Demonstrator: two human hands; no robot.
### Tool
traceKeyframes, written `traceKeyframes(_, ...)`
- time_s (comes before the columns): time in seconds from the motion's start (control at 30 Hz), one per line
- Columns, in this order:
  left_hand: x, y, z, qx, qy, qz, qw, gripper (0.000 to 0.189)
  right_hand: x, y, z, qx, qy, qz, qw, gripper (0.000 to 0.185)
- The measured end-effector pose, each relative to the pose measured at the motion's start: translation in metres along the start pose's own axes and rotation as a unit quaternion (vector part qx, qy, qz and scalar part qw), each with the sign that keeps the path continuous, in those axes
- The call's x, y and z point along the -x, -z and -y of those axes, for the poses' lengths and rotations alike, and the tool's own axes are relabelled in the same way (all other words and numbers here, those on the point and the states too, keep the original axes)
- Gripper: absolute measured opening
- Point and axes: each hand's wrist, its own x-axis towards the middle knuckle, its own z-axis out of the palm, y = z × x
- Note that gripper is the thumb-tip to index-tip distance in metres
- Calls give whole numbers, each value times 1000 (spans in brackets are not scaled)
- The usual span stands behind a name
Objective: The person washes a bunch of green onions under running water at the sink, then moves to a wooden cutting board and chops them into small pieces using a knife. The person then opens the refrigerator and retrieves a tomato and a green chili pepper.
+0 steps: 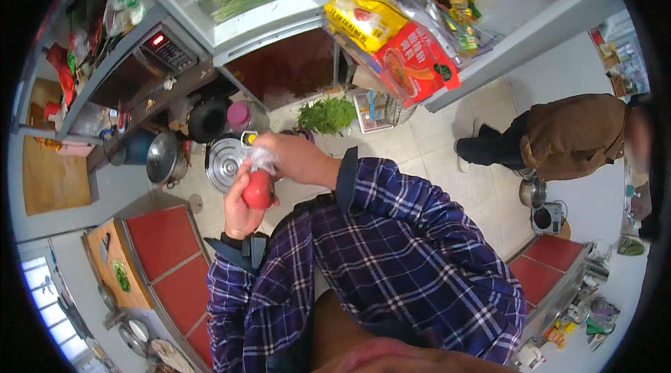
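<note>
My left hand (pixel 239 205) holds a smooth red rounded object (pixel 258 189) in front of my body. It looks like a tomato or a red container; the view does not settle which. Crumpled clear plastic (pixel 263 158) gathers at its top, and my right hand (pixel 301 157) pinches it there. The fingers of both hands are close together. A small yellow-and-white item (pixel 249 138) shows beside my right knuckles; whether I hold it is unclear. Beyond my hands, a round metal lid or pan (pixel 226 164) lies on the floor, partly covered by them.
Ahead, an open refrigerator (pixel 262 21) shows a drawer of greens. Leafy greens (pixel 327 115), a black wok (pixel 208 118) and a steel pot (pixel 165 158) sit low. Food packets (pixel 414 61) lie on a shelf. At right, a person in a brown jacket (pixel 574 137) stands by a counter.
</note>
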Motion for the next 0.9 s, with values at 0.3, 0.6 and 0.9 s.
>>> traceKeyframes(0.3, 0, -11, 25, 16, 20, 16, 1000, 60, 33, 33, -9, 54, 41, 111, 991, 50)
traceKeyframes(0.6, -13, -91, 51, -13, 20, 85, 996, 62, 80, 84, -23, -160, -66, -78, 982, 36)
traceKeyframes(0.9, -8, -128, 44, -48, 59, 139, 987, 69, 77, 100, -16, -112, -126, -245, 955, 25)
